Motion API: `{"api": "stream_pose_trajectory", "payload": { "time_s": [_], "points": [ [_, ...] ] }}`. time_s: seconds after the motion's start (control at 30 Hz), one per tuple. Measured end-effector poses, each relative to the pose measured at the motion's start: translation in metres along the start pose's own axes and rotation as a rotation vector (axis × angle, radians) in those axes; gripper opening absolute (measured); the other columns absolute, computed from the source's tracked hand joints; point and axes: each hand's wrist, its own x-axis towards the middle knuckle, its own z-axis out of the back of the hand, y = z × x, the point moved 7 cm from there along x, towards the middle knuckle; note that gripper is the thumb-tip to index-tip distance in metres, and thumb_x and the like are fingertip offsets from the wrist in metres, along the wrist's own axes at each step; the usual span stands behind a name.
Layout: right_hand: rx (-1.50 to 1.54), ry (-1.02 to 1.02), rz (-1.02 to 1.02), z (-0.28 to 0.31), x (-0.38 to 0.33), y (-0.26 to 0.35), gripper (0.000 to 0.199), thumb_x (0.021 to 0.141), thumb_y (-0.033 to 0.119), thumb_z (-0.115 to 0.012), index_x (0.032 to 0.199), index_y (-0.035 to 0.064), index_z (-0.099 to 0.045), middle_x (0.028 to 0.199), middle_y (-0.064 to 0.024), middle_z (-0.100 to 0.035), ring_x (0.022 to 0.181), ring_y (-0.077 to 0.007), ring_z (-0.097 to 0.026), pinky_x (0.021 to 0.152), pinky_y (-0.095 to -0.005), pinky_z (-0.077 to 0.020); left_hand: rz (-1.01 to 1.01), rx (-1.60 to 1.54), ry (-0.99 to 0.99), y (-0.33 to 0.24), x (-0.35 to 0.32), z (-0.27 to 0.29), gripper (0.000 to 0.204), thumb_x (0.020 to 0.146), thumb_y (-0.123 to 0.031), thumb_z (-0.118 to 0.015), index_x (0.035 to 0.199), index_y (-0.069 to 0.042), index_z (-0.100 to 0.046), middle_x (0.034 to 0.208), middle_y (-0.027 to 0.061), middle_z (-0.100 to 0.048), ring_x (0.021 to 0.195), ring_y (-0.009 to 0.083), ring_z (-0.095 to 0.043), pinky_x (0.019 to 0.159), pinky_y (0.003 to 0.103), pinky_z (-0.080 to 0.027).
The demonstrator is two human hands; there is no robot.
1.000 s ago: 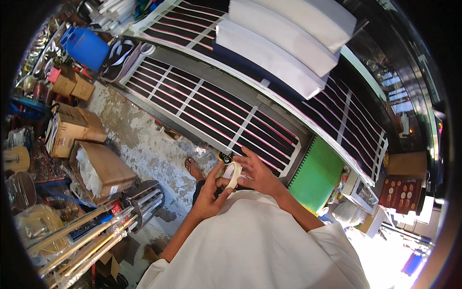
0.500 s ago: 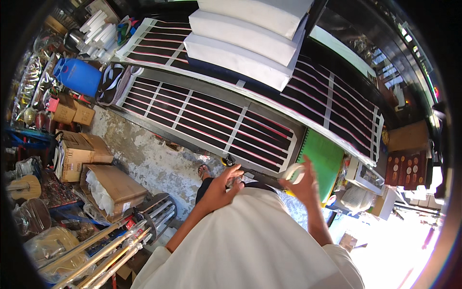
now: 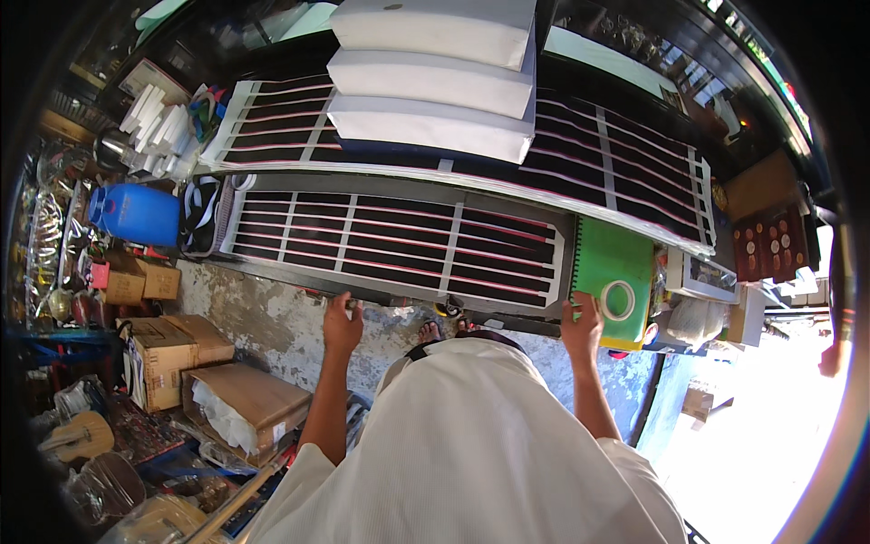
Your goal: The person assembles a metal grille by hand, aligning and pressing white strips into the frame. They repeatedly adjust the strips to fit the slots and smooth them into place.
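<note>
Cream tape roll (image 3: 605,311) flat on green notebook (image 3: 613,252), right hand (image 3: 584,325) loosely open beside it, left hand (image 3: 343,325) curled, grip unclear.

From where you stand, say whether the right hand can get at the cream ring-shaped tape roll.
Probably yes: the right hand is just beside the cream ring-shaped tape roll, which lies uncovered on the green spiral-bound book.

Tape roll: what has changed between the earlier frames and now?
First held in both hands, then carried right in the right hand, the tape roll now lies on the green notebook, let go. The left hand has moved left, empty. The white stack stayed put.
</note>
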Motion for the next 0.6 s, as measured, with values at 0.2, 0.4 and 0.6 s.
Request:
{"api": "stream_pose_trajectory", "payload": {
  "time_s": [0.2,0.4,0.6],
  "points": [
    [-0.228,0.034,-0.208,-0.058,-0.018,0.027,0.029,0.095,0.014,-0.082,0.118,0.0013,-0.070,0.114,-0.0230,-0.072,0.101,-0.0459,-0.073,0.085,-0.0553,-0.0600,-0.105,0.176,-0.033,0.031,0.049,0.021,0.054,0.106,-0.026,-0.073,0.151,0.002,-0.062,0.159,0.0295,-0.057,0.145,0.0491,-0.055,0.123,0.056,-0.045],
    [-0.407,0.115,-0.364,-0.072,-0.017,0.024,0.044,0.095,0.024,-0.084,0.130,0.0040,-0.066,0.130,-0.0231,-0.068,0.117,-0.0481,-0.070,0.094,-0.0568,-0.0600,-0.223,0.248,0.080,0.023,0.070,0.002,0.062,0.111,-0.036,-0.066,0.161,-0.001,-0.054,0.172,0.0273,-0.046,0.158,0.0489,-0.044,0.126,0.063,-0.040],
    [-0.391,0.067,-0.391,-0.084,-0.022,0.020,0.055,0.092,0.025,-0.088,0.135,0.0037,-0.061,0.135,-0.0243,-0.063,0.123,-0.0478,-0.067,0.096,-0.0570,-0.0604,-0.298,0.406,0.193,0.012,0.047,-0.028,0.081,0.117,-0.057,-0.050,0.179,-0.009,-0.029,0.184,0.0237,-0.026,0.171,0.0457,-0.021,0.132,0.074,-0.020]
  ]
}}
